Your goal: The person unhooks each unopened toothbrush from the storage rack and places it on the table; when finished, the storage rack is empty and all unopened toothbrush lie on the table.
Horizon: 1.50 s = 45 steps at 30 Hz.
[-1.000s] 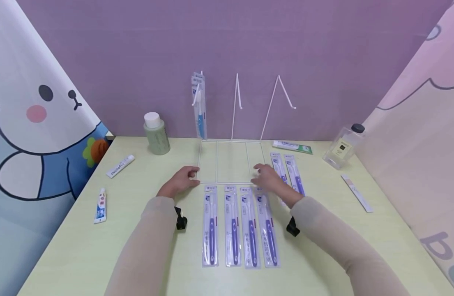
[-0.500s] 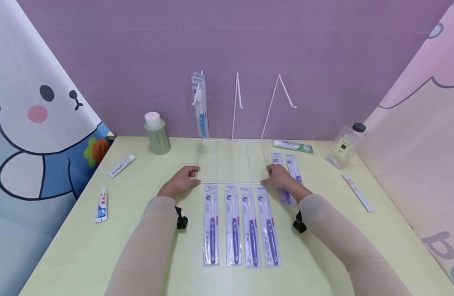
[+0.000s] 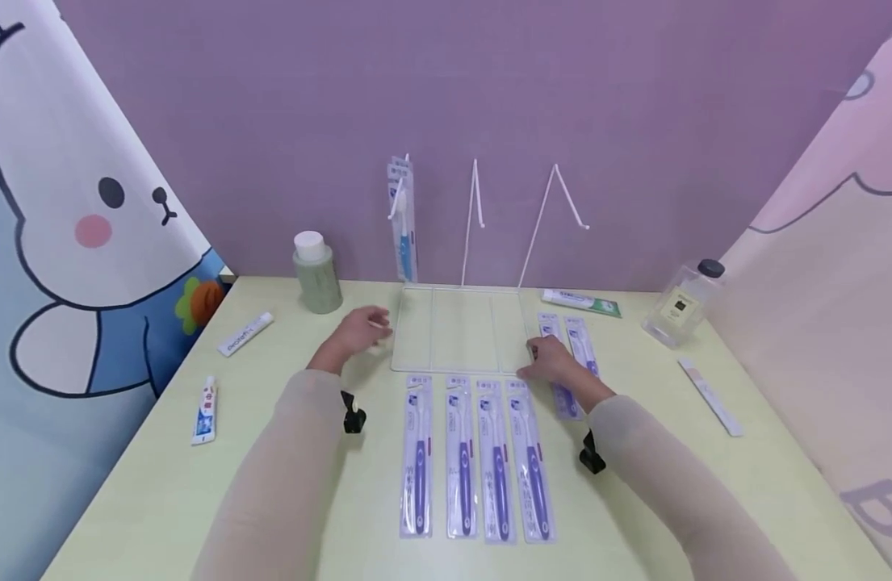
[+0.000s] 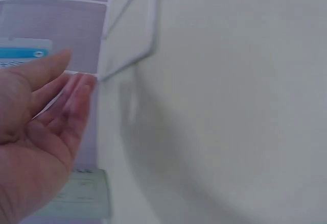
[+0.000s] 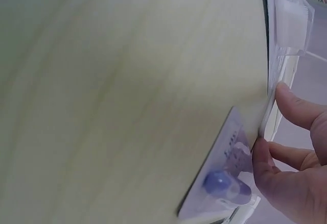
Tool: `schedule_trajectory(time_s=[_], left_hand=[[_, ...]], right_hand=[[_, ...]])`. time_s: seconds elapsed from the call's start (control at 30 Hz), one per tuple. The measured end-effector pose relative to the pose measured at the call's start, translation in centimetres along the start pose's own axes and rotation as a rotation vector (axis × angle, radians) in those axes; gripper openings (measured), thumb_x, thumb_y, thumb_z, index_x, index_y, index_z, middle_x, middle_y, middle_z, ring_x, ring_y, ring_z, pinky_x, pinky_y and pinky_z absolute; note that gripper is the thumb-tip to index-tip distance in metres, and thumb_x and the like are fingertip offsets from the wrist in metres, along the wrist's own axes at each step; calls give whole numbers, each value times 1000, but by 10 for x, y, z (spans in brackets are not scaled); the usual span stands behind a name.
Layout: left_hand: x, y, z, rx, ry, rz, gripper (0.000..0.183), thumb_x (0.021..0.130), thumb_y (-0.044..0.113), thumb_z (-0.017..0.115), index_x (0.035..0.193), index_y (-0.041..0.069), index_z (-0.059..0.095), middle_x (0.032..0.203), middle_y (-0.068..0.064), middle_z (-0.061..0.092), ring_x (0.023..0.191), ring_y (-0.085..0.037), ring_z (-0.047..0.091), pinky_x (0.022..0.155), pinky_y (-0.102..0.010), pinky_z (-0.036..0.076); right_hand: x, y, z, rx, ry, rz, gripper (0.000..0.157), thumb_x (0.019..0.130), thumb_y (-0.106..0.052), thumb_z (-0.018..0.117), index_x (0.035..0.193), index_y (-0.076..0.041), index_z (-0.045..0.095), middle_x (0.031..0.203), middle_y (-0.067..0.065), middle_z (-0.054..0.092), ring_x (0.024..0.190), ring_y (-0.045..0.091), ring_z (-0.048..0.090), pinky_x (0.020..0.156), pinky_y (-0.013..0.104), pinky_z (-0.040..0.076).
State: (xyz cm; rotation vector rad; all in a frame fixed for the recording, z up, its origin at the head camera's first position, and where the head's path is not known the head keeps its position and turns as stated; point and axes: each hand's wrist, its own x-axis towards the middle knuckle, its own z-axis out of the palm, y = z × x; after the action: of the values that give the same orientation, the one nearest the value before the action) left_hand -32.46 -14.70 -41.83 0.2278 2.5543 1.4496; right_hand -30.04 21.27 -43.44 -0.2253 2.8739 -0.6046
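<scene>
A white wire display rack (image 3: 453,372) with three upright hooks stands at the table's back. Packaged toothbrushes (image 3: 404,234) hang on its left hook. My left hand (image 3: 360,328) is just off the rack's left side, fingers loosely bent around nothing; the left wrist view shows this hand (image 4: 46,106) below the rack's corner. With thumb and fingers, my right hand (image 3: 553,361) holds the rack's front right corner. In the right wrist view its fingertips (image 5: 263,150) lie at the wire edge. Several purple packaged toothbrushes (image 3: 463,476) lie in a row before the rack.
Two more packaged toothbrushes (image 3: 580,343) lie beside the right hand, partly hidden by it. A toothpaste tube (image 3: 580,302) and clear bottle (image 3: 684,305) are at right, with a slim strip (image 3: 710,397). At left are a green bottle (image 3: 318,278) and small tubes (image 3: 245,334).
My left hand has let go of the rack's left corner and moved slightly up and away. The right hand shifted right to the rack's right corner. The head view has tilted up slightly.
</scene>
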Motion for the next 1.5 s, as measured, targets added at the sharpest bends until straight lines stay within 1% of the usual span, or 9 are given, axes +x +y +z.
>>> schedule_trajectory(time_s=[0.17, 0.27, 0.37, 0.63, 0.8, 1.0, 1.2, 1.33, 1.5], left_hand=[[15, 35, -16, -155, 234, 156, 41, 88, 4, 55, 126, -5, 42, 114, -19, 53, 99, -29, 53, 79, -35, 47], [22, 54, -22, -225, 311, 225, 39, 88, 2, 54, 125, -5, 43, 116, -18, 51, 105, -28, 50, 85, -34, 44], [26, 68, -26, -283, 354, 243, 40, 88, 1, 55, 125, -4, 43, 121, -17, 49, 111, -27, 47, 91, -34, 40], [33, 89, -32, -316, 397, 275, 49, 86, 1, 57, 130, -2, 38, 127, -15, 44, 116, -26, 42, 92, -30, 38], [35, 97, -38, -313, 379, 248, 55, 86, 1, 57, 136, 2, 32, 133, -12, 40, 120, -23, 38, 96, -29, 35], [37, 102, -39, -380, 321, 248, 60, 87, -1, 56, 140, 7, 27, 137, -10, 36, 123, -19, 34, 97, -28, 33], [40, 102, -36, -448, 338, 227, 56, 87, -2, 55, 136, 13, 34, 120, -12, 47, 111, -22, 44, 92, -32, 39], [40, 105, -31, -503, 390, 262, 46, 87, -4, 55, 129, 10, 42, 104, -11, 50, 97, -22, 50, 85, -31, 44], [41, 105, -27, -485, 448, 309, 38, 87, -3, 55, 123, 6, 47, 101, -11, 53, 88, -19, 50, 79, -28, 45]], right_hand=[[-1, -1, 2, 15, -5, 37, 62, 73, -25, 75, 121, 4, 50, 103, 19, 50, 90, 29, 47, 77, 40, 44], [-4, -2, 2, 24, 2, 76, 69, 72, -24, 76, 128, 4, 45, 113, 22, 47, 98, 32, 46, 84, 43, 42], [-5, -2, 4, 31, 4, 76, 73, 72, -22, 76, 130, 6, 42, 117, 25, 44, 102, 34, 45, 88, 44, 40], [-8, -7, 7, 18, 8, 90, 71, 72, -21, 75, 129, 6, 42, 120, 26, 44, 105, 35, 45, 92, 45, 37], [-9, -11, 6, 6, 2, 94, 71, 72, -21, 75, 129, 6, 42, 123, 29, 41, 107, 38, 44, 92, 47, 36], [-9, -13, 7, 18, 5, 96, 70, 72, -18, 75, 128, 6, 43, 122, 29, 41, 106, 37, 44, 93, 47, 36], [-6, -15, 4, -2, -5, 102, 71, 72, -20, 75, 130, 5, 42, 124, 29, 40, 106, 37, 44, 93, 46, 36], [-4, -13, 3, -7, -7, 107, 72, 72, -21, 75, 130, 4, 42, 125, 29, 38, 108, 37, 43, 94, 47, 35], [-3, -12, 2, 2, -4, 110, 72, 72, -20, 75, 131, 4, 41, 127, 30, 36, 109, 38, 43, 94, 48, 35]])
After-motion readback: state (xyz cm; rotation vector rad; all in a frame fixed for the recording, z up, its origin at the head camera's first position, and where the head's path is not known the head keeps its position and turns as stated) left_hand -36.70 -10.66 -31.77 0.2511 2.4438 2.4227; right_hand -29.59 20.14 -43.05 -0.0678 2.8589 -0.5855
